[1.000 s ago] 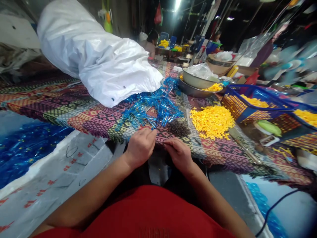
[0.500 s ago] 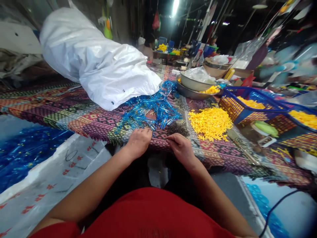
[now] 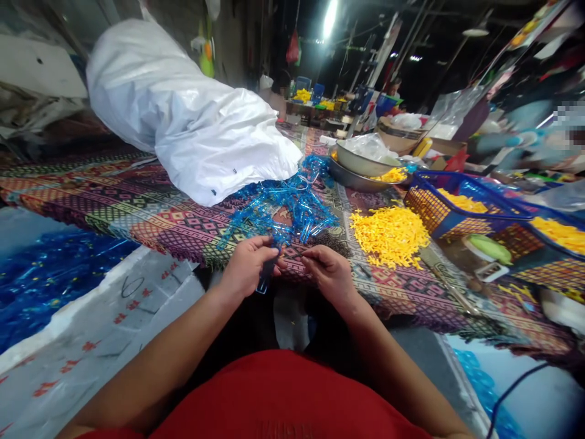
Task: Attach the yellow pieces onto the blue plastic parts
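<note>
One oblong blue plastic piece (image 3: 262,285) in left hand (image 3: 247,268); right hand (image 3: 332,273) pinched, contents unclear.

Blue pile (image 3: 314,213), yellow pile (image 3: 390,236), diamond-patterned cloth (image 3: 176,224)

I can't tell what, if anything, my right hand (image 3: 333,275) pinches: too small. It partly hides the dark pile (image 3: 338,236). Fan (image 3: 514,140) blurred, far-right basket (image 3: 548,259) cut off by the edge.
</note>
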Motion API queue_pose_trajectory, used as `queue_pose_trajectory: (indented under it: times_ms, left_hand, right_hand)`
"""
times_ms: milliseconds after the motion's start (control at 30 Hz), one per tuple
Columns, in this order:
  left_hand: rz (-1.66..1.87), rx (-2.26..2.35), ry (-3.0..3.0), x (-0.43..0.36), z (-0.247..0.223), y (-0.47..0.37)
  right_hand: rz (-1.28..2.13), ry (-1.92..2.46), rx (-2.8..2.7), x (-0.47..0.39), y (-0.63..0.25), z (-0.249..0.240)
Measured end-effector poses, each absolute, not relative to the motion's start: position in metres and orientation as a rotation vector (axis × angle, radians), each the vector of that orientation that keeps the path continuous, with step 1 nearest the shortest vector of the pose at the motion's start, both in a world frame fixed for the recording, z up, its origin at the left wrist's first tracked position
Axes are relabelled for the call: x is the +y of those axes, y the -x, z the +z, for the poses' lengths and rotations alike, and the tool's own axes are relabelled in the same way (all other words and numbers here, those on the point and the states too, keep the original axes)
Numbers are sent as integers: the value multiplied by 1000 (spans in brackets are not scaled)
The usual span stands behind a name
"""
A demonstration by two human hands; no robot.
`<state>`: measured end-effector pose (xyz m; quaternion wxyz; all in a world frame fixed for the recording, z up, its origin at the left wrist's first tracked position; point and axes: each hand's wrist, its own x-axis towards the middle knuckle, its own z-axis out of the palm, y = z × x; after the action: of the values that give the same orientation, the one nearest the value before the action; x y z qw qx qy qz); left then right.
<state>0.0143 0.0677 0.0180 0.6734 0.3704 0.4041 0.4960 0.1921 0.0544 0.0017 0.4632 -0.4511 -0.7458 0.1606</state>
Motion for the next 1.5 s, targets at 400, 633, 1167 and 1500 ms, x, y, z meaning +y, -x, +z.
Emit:
queue_pose_trajectory:
  times_ms: [400, 633, 1167, 1500]
  left_hand:
    - [1219, 879, -690, 60, 12, -10]
    - [1245, 924, -669, 57, 8, -2]
    - [1251, 955, -700, 50, -2, 8]
    - [1245, 853, -888, 53, -14, -14]
  right_hand:
    - [191, 1152, -2028, 69, -187, -12]
    - [-122, 1460, -2452, 78, -191, -16]
    - [-66, 1108, -2600, 101, -155, -3]
    - [656, 1094, -2149, 74, -159, 8]
